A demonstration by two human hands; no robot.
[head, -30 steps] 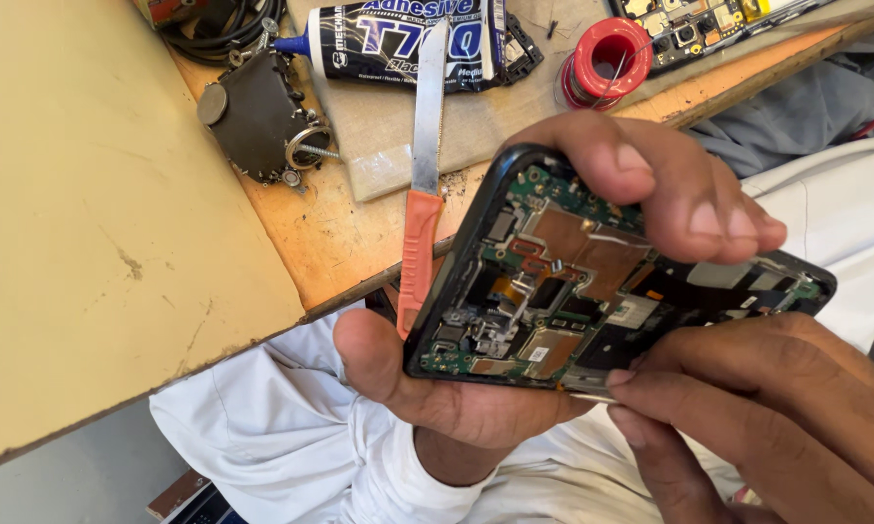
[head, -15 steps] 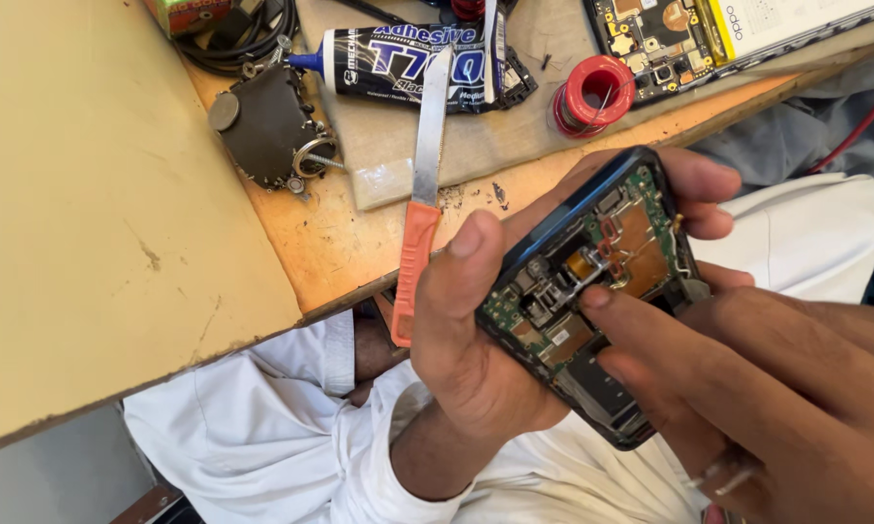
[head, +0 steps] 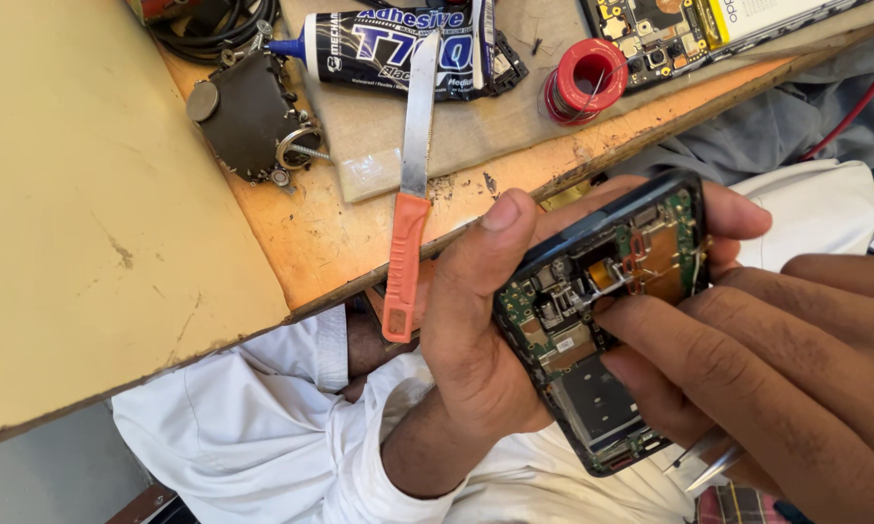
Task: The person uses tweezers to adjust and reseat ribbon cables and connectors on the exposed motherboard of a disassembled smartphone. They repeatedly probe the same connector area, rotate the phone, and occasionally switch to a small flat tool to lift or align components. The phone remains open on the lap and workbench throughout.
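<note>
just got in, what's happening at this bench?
A person holds an opened phone over their lap, back cover off and circuit boards exposed. The left hand cradles it, thumb along its edge. The right hand presses fingertips on the boards and has metal tweezers tucked in it, tips pointing away from the phone. On the workbench lie an orange-handled blade tool, a dark adhesive tube, a red spool and another circuit board.

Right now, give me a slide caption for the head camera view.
Left hand grips an opened phone while right hand, holding tweezers, probes its board beside a knife.
</note>
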